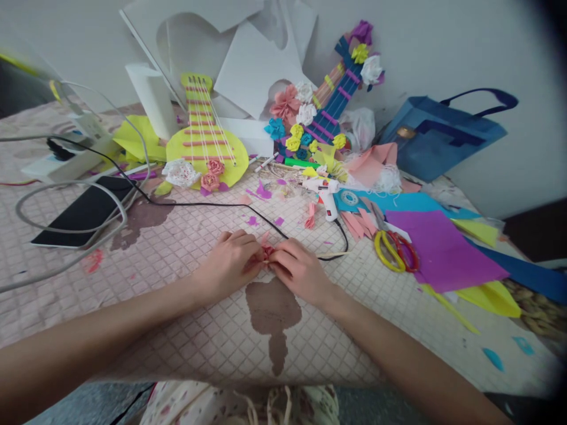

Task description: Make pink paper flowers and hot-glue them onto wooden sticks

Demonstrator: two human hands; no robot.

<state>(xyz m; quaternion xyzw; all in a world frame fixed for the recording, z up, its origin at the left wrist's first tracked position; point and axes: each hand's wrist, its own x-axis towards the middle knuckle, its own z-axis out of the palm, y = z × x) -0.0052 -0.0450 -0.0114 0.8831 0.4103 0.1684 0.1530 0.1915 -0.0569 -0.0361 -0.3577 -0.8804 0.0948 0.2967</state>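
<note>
Both hands meet over the near middle of the table. My left hand (237,260) is closed, its fingertips pinching a small pink paper flower (267,252). From the other side my right hand (301,268) pinches the same flower between thumb and fingers. Most of the flower is hidden by the fingers. A thin pale stick (334,254) lies just right of my right hand. Beyond it is a white glue gun (326,198) with a black cord. A small bundle of pink paper strips (310,216) lies left of the glue gun.
Scissors (396,251) and a purple paper sheet (443,248) lie to the right. A yellow paper guitar (206,141) and a flowered blue one (334,112) lean at the back, near a blue bag (438,139). A black cable (199,204) crosses behind my hands; a tablet (88,212) lies left.
</note>
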